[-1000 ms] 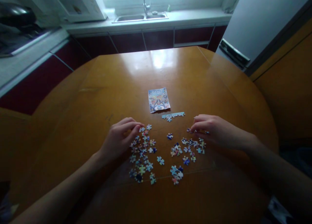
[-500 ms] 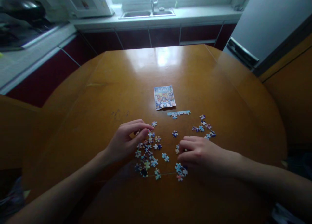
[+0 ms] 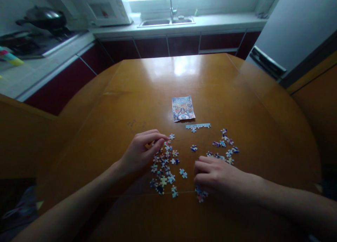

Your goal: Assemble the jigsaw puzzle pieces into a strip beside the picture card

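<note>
My left hand [image 3: 143, 147] hovers at the upper left of a loose heap of jigsaw puzzle pieces [image 3: 163, 180], its index finger stretched out and thumb slightly apart. A light piece [image 3: 172, 136] lies just beyond that fingertip. With fingers curled down, my right hand [image 3: 214, 173] is closed low over the table among other pieces; whatever is under its fingertips is hidden. Puzzle pieces [image 3: 201, 193] show below it, more [image 3: 229, 152] lie above and to its right. A joined strip of light blue pieces [image 3: 198, 126] lies beneath the picture sheet [image 3: 183, 108].
The wooden table [image 3: 147, 87] has a wide rounded top. Past it stand a counter with a sink [image 3: 156, 22], a microwave [image 3: 106, 10] and a stove with a black wok [image 3: 46, 17]. A fridge [image 3: 292, 27] is at the right.
The view has shifted, so everything sits slightly lower and further right. My right hand has moved a little left and nearer me, covering pieces that showed before. My left hand stays about the same.
</note>
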`<action>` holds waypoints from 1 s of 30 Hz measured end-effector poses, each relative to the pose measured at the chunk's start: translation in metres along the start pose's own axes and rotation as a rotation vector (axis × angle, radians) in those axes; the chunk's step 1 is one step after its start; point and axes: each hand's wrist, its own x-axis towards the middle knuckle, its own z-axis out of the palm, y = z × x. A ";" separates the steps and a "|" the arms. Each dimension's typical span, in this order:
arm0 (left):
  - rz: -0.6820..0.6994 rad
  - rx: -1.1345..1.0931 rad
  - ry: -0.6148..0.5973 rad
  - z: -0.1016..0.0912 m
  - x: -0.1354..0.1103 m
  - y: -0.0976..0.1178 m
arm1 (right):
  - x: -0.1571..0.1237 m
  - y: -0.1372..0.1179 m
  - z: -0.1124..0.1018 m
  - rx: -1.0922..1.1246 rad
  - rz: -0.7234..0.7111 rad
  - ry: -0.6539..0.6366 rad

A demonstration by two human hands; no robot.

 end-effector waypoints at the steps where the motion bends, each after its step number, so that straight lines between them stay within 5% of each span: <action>1: -0.001 -0.003 -0.002 0.001 0.000 0.000 | 0.000 -0.001 -0.001 0.022 -0.009 -0.004; 12: 0.047 -0.021 -0.014 0.004 -0.001 -0.004 | -0.001 0.010 0.002 0.133 0.013 0.171; 30: 0.082 -0.016 -0.019 0.006 -0.001 -0.002 | 0.012 0.001 0.026 -0.280 -0.175 0.182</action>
